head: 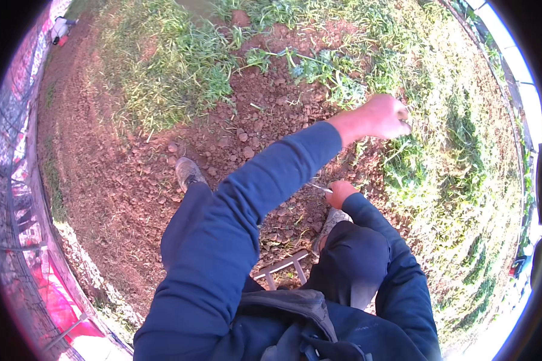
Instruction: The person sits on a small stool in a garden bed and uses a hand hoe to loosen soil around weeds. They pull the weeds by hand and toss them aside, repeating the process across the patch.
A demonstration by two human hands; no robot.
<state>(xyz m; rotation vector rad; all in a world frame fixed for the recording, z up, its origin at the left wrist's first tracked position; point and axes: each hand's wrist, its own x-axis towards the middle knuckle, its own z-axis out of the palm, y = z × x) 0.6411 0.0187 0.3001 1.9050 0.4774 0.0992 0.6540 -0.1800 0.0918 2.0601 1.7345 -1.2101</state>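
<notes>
My left hand (384, 118) reaches across to the right, above the green weeds, with its fingers curled. It is blurred, and whether anything sits between the fingers cannot be made out. Lower down, close to my right shoe (336, 221), my right hand (342, 193) grips a thin metal hand tool (320, 187). The tool points left over loose reddish soil (298, 212), its far end hidden by my left sleeve. Uprooted-looking leafy weeds (325, 74) lie ahead on the dirt.
A slatted frame (282, 266), perhaps a low stool, shows between my legs. My left shoe (189, 172) stands on the soil. Grassy growth (176, 72) covers the ground ahead. Another person (61, 29) is far off at upper left, beside a long low wall or edging (40, 212).
</notes>
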